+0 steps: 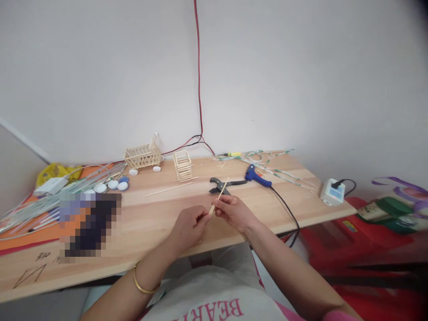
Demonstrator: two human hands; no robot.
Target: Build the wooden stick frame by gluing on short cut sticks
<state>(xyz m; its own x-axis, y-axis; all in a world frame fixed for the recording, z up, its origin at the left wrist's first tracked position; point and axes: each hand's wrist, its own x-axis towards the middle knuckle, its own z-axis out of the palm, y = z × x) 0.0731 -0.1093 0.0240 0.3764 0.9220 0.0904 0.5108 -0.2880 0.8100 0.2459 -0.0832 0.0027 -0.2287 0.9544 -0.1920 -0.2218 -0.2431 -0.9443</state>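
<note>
Near the table's front edge, my left hand [193,223] and my right hand [233,211] meet over a thin wooden stick [223,188]. Both hands are closed, pinching its lower part between thumb and fingers. The stick slants up and to the right; a second stick may lie along it, but I cannot tell. Just behind it lie dark-handled pliers [219,183]. To their right is a blue hot glue gun [257,176]. A small stick-built frame [182,166] stands farther back, beside a stick-built cart [143,156] with white wheels.
A loose stick [169,189] lies left of the pliers. White and blue bottle caps [113,184] and a bundle of clear sticks [72,196] are at the left. A white power socket box [332,192] sits at the right edge. The glue gun's cord [290,211] hangs over the front edge.
</note>
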